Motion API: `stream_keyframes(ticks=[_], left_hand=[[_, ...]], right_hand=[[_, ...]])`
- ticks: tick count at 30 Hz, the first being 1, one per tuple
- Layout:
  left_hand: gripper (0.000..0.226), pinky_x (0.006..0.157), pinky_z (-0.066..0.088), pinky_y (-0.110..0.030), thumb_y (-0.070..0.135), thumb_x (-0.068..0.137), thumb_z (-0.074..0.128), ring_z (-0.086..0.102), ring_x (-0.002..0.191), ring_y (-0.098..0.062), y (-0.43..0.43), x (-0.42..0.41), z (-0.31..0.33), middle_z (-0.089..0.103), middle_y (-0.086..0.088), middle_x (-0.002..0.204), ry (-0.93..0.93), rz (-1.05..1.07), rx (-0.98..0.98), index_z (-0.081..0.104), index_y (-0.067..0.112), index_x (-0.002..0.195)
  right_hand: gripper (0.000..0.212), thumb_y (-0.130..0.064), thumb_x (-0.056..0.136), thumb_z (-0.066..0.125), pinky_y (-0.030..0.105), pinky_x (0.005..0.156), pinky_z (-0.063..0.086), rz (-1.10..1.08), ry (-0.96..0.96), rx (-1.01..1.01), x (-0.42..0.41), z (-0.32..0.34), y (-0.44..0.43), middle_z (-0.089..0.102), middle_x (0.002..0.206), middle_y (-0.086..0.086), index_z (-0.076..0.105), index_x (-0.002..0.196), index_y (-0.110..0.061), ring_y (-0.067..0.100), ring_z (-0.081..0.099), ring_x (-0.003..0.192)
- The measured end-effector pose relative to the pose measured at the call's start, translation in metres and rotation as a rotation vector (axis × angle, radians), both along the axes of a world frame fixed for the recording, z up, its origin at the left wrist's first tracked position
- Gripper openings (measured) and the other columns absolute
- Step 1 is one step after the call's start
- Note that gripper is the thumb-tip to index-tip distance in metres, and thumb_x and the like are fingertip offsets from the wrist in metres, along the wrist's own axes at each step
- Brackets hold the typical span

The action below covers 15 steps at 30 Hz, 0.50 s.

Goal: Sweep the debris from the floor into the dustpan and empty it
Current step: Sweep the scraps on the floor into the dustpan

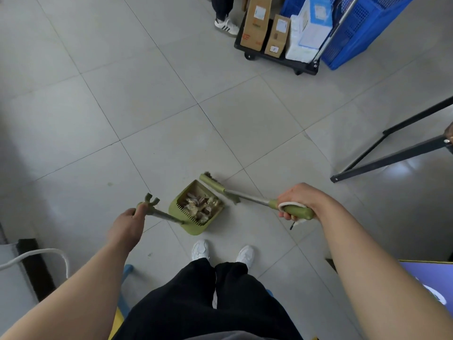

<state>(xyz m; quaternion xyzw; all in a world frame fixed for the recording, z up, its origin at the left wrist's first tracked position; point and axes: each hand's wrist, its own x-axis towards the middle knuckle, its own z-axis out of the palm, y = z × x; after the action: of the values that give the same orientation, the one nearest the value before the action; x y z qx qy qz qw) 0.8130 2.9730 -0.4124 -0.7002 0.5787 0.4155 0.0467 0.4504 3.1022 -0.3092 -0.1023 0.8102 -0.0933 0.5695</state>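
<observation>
A green dustpan (190, 228) sits on the grey tiled floor just ahead of my white shoes. Crumpled brownish debris (199, 204) fills it. My left hand (130, 225) grips the top of the dustpan's long green handle (160, 213). My right hand (297, 204) is closed around the green grip of the broom (247, 197). The broom head (210, 180) rests on the floor at the dustpan's far right edge, bristles touching its mouth.
A black trolley (279, 60) with cardboard boxes and a white bag stands at the back, beside a blue crate (362, 28). Another person's shoe (226, 26) is next to it. Black frame legs (392, 155) lie at right. A white cable (36, 253) curves at left.
</observation>
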Motion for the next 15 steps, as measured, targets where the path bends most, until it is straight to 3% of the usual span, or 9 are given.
stream_keyframes(ticks=[3,6,10,15], left_hand=[[0.067,0.07,0.041,-0.039,0.066,0.075,0.027,0.055,0.082,-0.033,0.005,0.008,0.001,0.064,-0.015,0.091,0.056,0.121,0.005,0.062,0.01,0.09],[0.061,0.073,0.042,-0.04,0.062,0.086,0.03,0.056,0.088,-0.034,0.008,0.016,-0.002,0.065,-0.016,0.098,0.052,0.173,-0.013,0.062,0.011,0.094],[0.058,0.074,0.041,-0.038,0.059,0.092,0.029,0.057,0.094,-0.035,0.009,0.021,-0.004,0.065,-0.015,0.103,0.0,0.196,-0.029,0.063,0.013,0.101],[0.055,0.082,0.045,-0.04,0.055,0.099,0.029,0.058,0.099,-0.034,0.006,0.017,-0.004,0.067,-0.014,0.11,-0.101,0.149,-0.035,0.064,0.013,0.11]], right_hand=[[0.011,0.006,0.079,0.052,0.016,0.038,0.037,-0.068,0.015,-0.036,-0.006,-0.011,-0.016,0.06,0.064,0.02,0.06,0.071,0.005,0.018,0.052,0.041],[0.015,0.005,0.078,0.056,0.015,0.036,0.038,-0.081,0.054,-0.086,-0.007,-0.027,-0.037,0.059,0.049,0.017,0.06,0.063,0.005,0.017,0.052,0.034],[0.019,0.006,0.075,0.059,0.019,0.037,0.038,-0.011,0.128,-0.157,-0.002,-0.047,-0.073,0.057,0.05,0.017,0.059,0.057,0.005,0.017,0.05,0.032],[0.015,0.005,0.077,0.058,0.016,0.035,0.038,0.005,0.136,-0.207,0.001,-0.079,-0.119,0.054,0.035,0.009,0.057,0.063,0.003,0.017,0.05,0.029]])
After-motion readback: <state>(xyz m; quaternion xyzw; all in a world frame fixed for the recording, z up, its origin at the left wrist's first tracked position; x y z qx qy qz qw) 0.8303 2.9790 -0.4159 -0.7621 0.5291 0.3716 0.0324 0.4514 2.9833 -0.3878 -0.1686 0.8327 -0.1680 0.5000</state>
